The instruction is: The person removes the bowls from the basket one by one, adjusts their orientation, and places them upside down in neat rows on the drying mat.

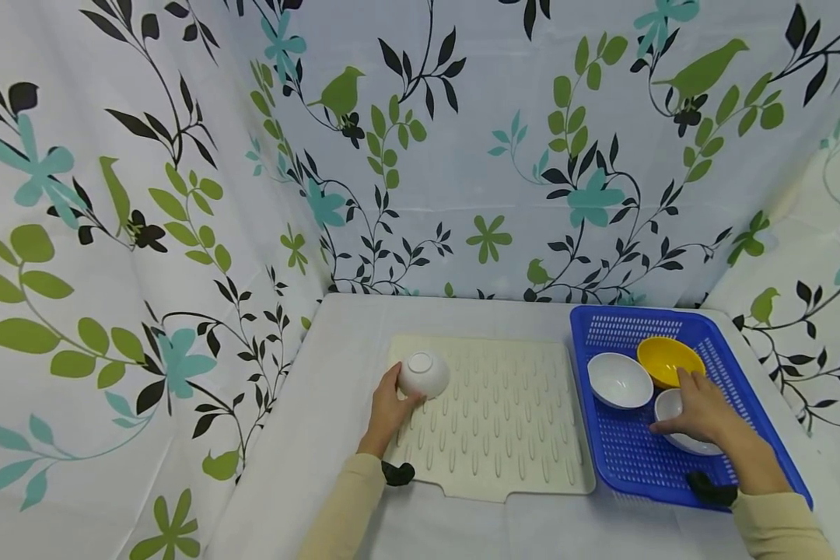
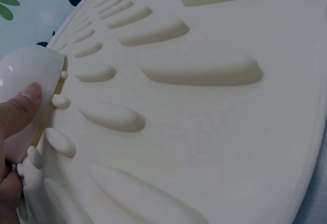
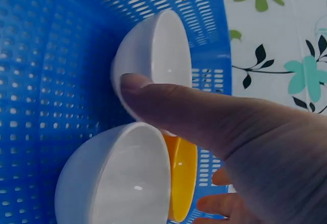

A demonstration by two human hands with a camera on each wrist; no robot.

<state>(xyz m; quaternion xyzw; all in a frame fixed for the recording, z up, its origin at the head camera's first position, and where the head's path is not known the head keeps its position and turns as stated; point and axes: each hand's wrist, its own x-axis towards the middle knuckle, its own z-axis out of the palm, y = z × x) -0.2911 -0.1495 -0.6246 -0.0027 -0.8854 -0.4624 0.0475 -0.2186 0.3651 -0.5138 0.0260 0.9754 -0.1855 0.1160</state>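
Note:
My left hand [image 1: 390, 408] grips a white bowl [image 1: 424, 374] at the upper left of the cream pegged drying mat [image 1: 504, 486]. The bowl is turned over, its foot facing up. In the left wrist view the thumb [image 2: 23, 109] presses on its outer wall, and its rim is at the mat's pegs. Over the blue basket, my right hand [image 1: 703, 416] is spread above the nearer white bowl [image 1: 693, 445]. The right wrist view shows its thumb [image 3: 168, 104] stretched out straight, apart from that bowl's rim. Another white bowl [image 1: 620, 381] and a yellow bowl [image 1: 661, 359] sit beyond, both mouth up.
The blue perforated basket [image 1: 605, 467] stands right beside the mat on a white-covered table [image 1: 350, 327]. Patterned curtains [image 1: 490, 155] with leaves and birds enclose the back and sides. A dark strap [image 1: 397, 473] is at the left wrist.

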